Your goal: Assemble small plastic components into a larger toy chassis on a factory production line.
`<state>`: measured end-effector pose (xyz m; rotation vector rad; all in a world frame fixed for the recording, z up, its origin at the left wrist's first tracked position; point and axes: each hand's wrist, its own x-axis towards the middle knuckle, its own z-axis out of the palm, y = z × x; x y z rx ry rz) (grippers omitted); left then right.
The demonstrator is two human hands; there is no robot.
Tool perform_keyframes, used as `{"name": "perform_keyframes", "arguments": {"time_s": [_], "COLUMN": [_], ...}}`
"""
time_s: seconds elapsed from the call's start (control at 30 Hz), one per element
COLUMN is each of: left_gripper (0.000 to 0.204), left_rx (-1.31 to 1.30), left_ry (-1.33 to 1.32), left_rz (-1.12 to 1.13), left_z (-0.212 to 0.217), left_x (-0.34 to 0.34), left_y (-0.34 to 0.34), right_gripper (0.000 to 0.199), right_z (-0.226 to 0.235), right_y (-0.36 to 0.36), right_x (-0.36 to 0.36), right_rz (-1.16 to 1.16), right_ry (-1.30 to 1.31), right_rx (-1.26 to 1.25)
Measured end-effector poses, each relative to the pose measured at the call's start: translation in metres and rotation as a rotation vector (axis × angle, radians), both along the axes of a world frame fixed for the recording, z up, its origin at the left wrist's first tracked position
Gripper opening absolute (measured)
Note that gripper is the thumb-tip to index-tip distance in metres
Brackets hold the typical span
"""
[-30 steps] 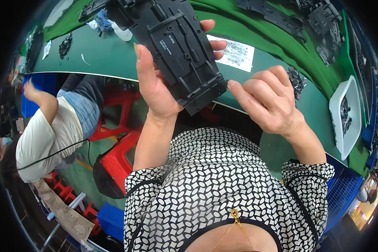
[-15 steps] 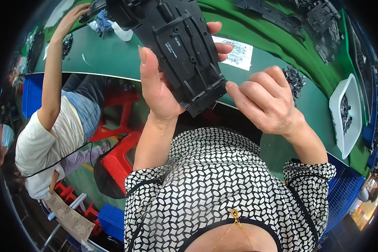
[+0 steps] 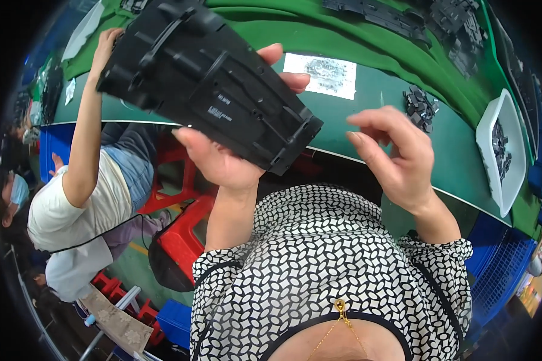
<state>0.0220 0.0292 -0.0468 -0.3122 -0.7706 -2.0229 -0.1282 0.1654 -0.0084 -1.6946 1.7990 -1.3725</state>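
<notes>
Here, nearest me, my left hand (image 3: pixel 223 162) grips the long black ribbed plastic panel (image 3: pixel 208 81) from beneath, thumb on its lower edge, fingertips showing past its far side; the panel slants toward eleven o'clock. At three o'clock my right hand (image 3: pixel 397 156) hangs apart, fingers loosely curled, holding nothing. Beyond lies the green worktable (image 3: pixel 367 129), with a white plastic tray (image 3: pixel 515 150) of small dark parts at two o'clock.

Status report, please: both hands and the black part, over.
Left hand grips large black moulded plastic panel, held tilted above green table. Right hand empty, fingers curled, apart from panel. Co-worker's arm reaches onto table at left, not touching panel.
</notes>
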Motion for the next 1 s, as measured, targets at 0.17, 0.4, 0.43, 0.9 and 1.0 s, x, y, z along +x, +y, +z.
{"name": "perform_keyframes", "arguments": {"time_s": [0.17,0.4,0.43,0.9,1.0], "left_gripper": [0.113,0.125,0.128,0.117,0.114], "left_rx": [-0.166,-0.114,-0.136,-0.146,-0.160], "left_ry": [0.046,-0.190,-0.109,-0.119,-0.211], "left_rz": [0.050,0.027,-0.027,-0.016,0.074], "left_z": [-0.004,0.001,0.000,0.000,0.000], "left_x": [-0.012,0.002,0.002,-0.006,-0.003], "left_y": [0.007,0.017,0.016,0.027,0.016], "right_gripper": [0.019,0.022,0.022,0.022,0.017], "right_z": [-0.014,-0.023,-0.022,-0.023,-0.021], "right_y": [0.010,0.007,0.007,0.011,0.012], "right_x": [0.007,0.019,0.020,0.020,0.021], "right_rz": [0.106,0.111,0.110,0.093,0.124], "right_ry": [-0.813,-0.835,-0.837,-0.919,-0.909], "right_rx": [0.349,0.319,0.333,0.315,0.341]}}
